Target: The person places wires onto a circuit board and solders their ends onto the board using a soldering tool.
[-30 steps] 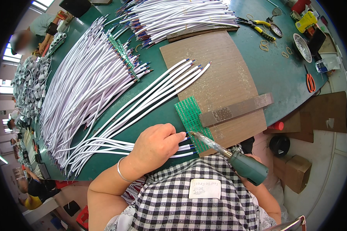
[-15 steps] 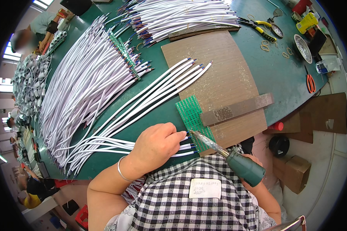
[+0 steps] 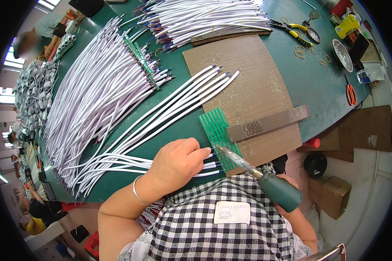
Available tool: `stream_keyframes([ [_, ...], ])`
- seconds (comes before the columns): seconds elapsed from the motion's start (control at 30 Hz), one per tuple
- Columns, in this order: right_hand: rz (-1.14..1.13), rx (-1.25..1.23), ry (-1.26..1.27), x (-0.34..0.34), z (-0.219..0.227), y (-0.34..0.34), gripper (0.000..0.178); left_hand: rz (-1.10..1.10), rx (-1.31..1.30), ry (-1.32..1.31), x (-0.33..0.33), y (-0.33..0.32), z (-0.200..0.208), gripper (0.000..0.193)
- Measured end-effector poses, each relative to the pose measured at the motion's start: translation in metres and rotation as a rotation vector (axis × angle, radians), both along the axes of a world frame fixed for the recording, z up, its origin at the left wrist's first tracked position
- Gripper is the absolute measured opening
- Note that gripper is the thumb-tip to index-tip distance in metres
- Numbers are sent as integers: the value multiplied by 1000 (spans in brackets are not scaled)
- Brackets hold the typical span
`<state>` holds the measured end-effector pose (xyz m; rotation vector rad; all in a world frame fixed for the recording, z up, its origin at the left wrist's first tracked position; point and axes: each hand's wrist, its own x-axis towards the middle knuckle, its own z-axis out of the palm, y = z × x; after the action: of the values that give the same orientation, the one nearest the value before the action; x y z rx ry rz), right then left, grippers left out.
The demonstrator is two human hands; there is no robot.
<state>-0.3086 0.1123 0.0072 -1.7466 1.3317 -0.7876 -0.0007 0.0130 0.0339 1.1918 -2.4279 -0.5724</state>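
My left hand is closed in a pinch on a white cable, its blue-wired end at the left edge of a green circuit board. Other white cables run beneath that hand, with several ends meeting the board's lower part. Wrapped round the green handle of a soldering iron is my right hand, largely hidden behind it. The iron's tip is over the circuit board, just right of my left fingertips; contact cannot be made out. A flat bar lies across the circuit board's right edge.
Beneath the circuit board lies a brown wooden board. Bundles of white cables cover the table's left, with another pile behind. Pliers, orange-handled scissors and a metal dish sit at right. A person works far left.
The soldering iron has shifted slightly to the right, its handle a little lower, with my right hand. My left hand stays in place on the cable.
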Motion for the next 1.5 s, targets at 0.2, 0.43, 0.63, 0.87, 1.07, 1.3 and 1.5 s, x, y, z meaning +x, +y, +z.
stream_keyframes([
  [0.2,-318,302,-368,5,-1,4,44,3,-2,1,0,-1,1,26],
  [0.43,-332,233,-405,9,2,-5,49,-71,59,-96,1,-12,19,22],
  [0.63,-340,204,-439,11,-1,-1,48,79,-203,47,6,-99,15,7],
  [0.87,-385,176,-456,13,3,4,48,172,80,-9,1,-160,-16,23],
  [1.07,-418,226,-488,13,-1,3,51,362,172,145,4,-135,16,30],
  [1.3,-459,241,-536,14,5,-2,50,-89,21,-29,-4,-31,37,29],
  [1.5,-291,246,-441,4,-1,-3,52,15,-167,-40,1,-8,9,28],
])
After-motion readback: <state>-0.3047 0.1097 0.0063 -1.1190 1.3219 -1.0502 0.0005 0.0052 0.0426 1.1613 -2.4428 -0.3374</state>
